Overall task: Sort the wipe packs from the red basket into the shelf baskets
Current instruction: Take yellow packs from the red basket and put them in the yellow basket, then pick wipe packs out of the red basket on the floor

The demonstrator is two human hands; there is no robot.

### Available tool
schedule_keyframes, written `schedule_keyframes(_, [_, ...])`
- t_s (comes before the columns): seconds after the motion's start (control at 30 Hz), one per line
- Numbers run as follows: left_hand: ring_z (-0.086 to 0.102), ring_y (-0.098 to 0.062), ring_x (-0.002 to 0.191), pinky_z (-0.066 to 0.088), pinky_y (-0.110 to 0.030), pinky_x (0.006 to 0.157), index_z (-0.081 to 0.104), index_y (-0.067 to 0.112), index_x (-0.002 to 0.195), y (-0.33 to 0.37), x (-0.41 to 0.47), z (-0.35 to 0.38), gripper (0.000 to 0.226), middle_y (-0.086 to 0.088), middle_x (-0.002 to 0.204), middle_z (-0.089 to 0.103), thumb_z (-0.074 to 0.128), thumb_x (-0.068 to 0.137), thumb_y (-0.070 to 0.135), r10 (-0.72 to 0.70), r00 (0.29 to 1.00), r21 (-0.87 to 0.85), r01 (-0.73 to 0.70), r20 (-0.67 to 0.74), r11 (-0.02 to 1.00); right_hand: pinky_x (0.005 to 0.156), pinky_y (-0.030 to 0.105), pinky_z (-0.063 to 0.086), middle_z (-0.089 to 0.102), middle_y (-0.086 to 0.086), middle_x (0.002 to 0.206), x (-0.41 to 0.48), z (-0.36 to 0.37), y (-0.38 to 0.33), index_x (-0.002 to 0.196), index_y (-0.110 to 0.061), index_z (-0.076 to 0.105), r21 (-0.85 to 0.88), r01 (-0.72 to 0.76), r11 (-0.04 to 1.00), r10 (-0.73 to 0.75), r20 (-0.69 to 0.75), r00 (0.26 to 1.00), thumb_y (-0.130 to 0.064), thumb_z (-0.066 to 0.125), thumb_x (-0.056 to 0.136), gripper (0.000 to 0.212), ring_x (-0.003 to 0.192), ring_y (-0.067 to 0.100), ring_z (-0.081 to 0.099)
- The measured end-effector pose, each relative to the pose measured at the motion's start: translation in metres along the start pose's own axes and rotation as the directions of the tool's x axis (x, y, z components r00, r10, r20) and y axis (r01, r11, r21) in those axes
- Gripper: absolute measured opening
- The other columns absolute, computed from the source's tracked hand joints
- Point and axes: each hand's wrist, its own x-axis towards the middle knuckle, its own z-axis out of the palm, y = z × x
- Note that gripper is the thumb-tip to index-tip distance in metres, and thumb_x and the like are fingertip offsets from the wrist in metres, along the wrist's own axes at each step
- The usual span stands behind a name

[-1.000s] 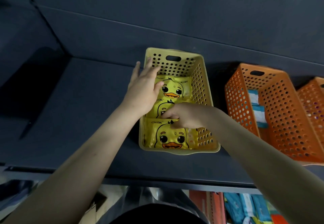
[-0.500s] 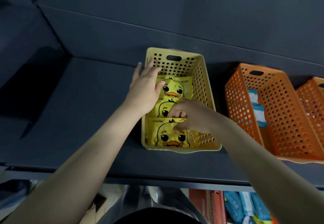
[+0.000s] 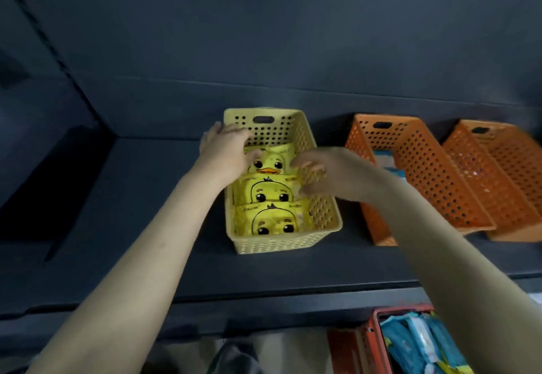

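Note:
A yellow shelf basket (image 3: 322, 212) stands on the dark shelf and holds three yellow duck wipe packs (image 3: 268, 195) in a row. My left hand (image 3: 225, 151) holds the basket's left wall near the far corner, fingers outside and thumb inside on the farthest pack. My right hand (image 3: 331, 174) hovers over the basket's right wall, blurred, fingers loosely curled, and I see no pack in it. The red basket (image 3: 377, 326) is at the bottom right below the shelf, with blue wipe packs (image 3: 416, 344) inside.
Two orange baskets (image 3: 434, 174) (image 3: 510, 168) stand to the right of the yellow one; the nearer holds blue-and-white packs (image 3: 387, 161). The dark shelf (image 3: 132, 212) stretches left, ending at a side wall. Its front edge runs across below my forearms.
My right hand has lifted off the middle duck pack and moved right to the basket's right wall. The view has tilted, bringing the red basket into sight. My left hand has stayed on the left wall.

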Motion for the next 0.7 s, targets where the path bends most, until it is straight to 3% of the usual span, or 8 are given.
schedule_keyframes(0.13, [0.046, -0.027, 0.131, 0.037, -0.035, 0.102, 0.05, 0.024, 0.139, 0.046, -0.032, -0.021, 0.049, -0.005, 0.146, 0.048, 0.059, 0.094, 0.04, 0.063, 0.994, -0.099, -0.072, -0.091, 0.992, 0.095, 0.019, 0.041, 0.064, -0.002, 0.123, -0.08, -0.04, 0.017, 0.124, -0.022, 0.062, 0.003, -0.035, 0.999, 0.034, -0.356, 0.934, -0.028, 0.077, 0.081, 0.046, 0.114, 0.013, 0.059])
schedule_keyframes(0.2, [0.052, -0.022, 0.125, 0.039, -0.029, 0.093, 0.053, 0.024, 0.135, 0.075, -0.06, -0.017, 0.043, -0.002, 0.14, 0.054, 0.059, 0.094, 0.037, 0.116, 0.982, -0.15, -0.138, -0.15, 0.979, 0.092, 0.012, 0.034, 0.064, -0.002, 0.125, -0.134, -0.043, 0.034, 0.124, -0.021, 0.063, -0.023, -0.08, 0.997, 0.059, -0.483, 0.874, -0.027, 0.075, 0.082, 0.044, 0.116, 0.013, 0.058])
schedule_keyframes(0.3, [0.058, -0.016, 0.118, 0.042, -0.026, 0.096, 0.06, 0.021, 0.127, 0.124, -0.119, 0.013, 0.034, 0.003, 0.127, 0.063, 0.061, 0.094, 0.027, 0.207, 0.948, -0.274, -0.272, -0.242, 0.923, 0.084, 0.011, 0.032, 0.064, -0.003, 0.125, -0.228, -0.022, 0.065, 0.125, -0.026, 0.062, 0.041, -0.142, 0.989, 0.138, -0.605, 0.784, -0.029, 0.074, 0.083, 0.044, 0.114, 0.013, 0.057])
schedule_keyframes(0.43, [0.06, -0.004, 0.108, 0.045, -0.017, 0.089, 0.063, 0.026, 0.119, 0.188, -0.221, 0.085, 0.026, 0.01, 0.119, 0.065, 0.06, 0.094, 0.02, 0.253, 0.929, -0.487, -0.358, -0.27, 0.797, 0.081, 0.012, 0.033, 0.06, -0.009, 0.114, -0.354, 0.042, 0.104, 0.122, -0.027, 0.061, 0.235, -0.146, 0.961, 0.269, -0.674, 0.688, -0.026, 0.074, 0.083, 0.041, 0.103, 0.001, 0.051])
schedule_keyframes(0.57, [0.056, 0.0, 0.11, 0.042, -0.014, 0.093, 0.064, 0.023, 0.12, 0.236, -0.322, 0.161, 0.027, 0.014, 0.118, 0.061, 0.061, 0.093, 0.02, 0.369, 0.914, -0.47, -0.403, -0.169, 0.785, 0.077, -0.001, 0.029, 0.059, -0.007, 0.113, -0.457, 0.111, 0.135, 0.126, -0.02, 0.061, 0.297, -0.255, 0.92, 0.391, -0.653, 0.648, -0.02, 0.075, 0.082, 0.047, 0.098, 0.003, 0.05])
schedule_keyframes(0.7, [0.053, -0.002, 0.112, 0.04, -0.016, 0.095, 0.064, 0.017, 0.121, 0.263, -0.386, 0.221, 0.029, 0.011, 0.12, 0.06, 0.064, 0.092, 0.018, 0.451, 0.893, -0.417, -0.41, 0.0, 0.811, 0.076, -0.004, 0.029, 0.059, -0.01, 0.111, -0.522, 0.168, 0.158, 0.126, -0.019, 0.062, 0.399, -0.321, 0.859, 0.508, -0.581, 0.636, -0.016, 0.077, 0.081, 0.047, 0.099, 0.006, 0.052])
